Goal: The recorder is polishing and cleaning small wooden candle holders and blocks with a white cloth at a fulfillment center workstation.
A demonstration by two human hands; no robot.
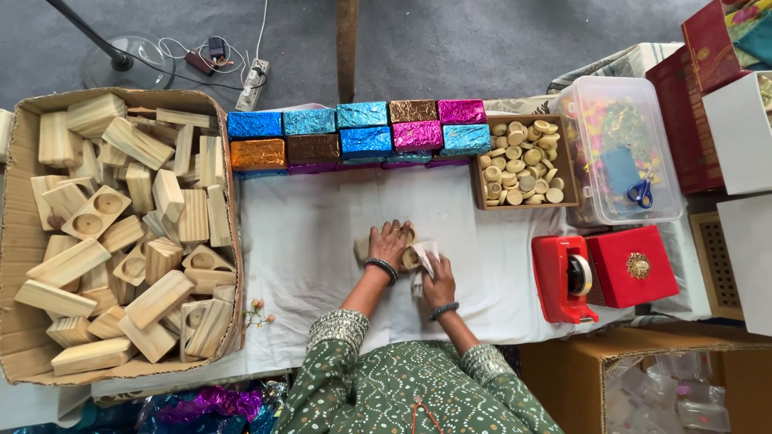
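White-clothed desk, mid-front: left hand pins wooden block, fingers spread; right hand fingers clamped on cloth, wiping; next needs block turned

I see a pale wooden block lying flat on the white cloth, mostly covered, only its edges showing. Touching its right side is a crumpled white rag, bunched up and partly draped downward.

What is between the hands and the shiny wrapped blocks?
Only bare white cloth lies between the hands, left and right, and the shiny wrapped blocks, seen from the head camera.
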